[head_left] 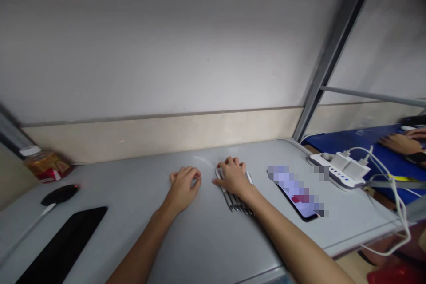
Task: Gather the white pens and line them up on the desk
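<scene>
1. Right hand (234, 176): palm down, fingers spread flat over a row of grey pens (237, 200), pressing on them, not gripping.
2. Pens lie side by side on the grey table (206, 239), centre of view, tips sticking out at 5 o'clock from the hand.
3. Left hand (184, 185): just beside at 9 o'clock, fingers loosely curled on bare table, holding nothing.
4. Phone (299, 195), screen lit, at 3 o'clock of the pens, near.
5. Power strip (336, 169) with white chargers and cables at 2 o'clock, table edge.
6. Black mouse (60, 194) and black keyboard (63, 244) at 9 and 8 o'clock, well apart.
7. Jar (45, 165) far left by the wall.
8. Another person's hand (401, 143) on blue surface, far right.
</scene>
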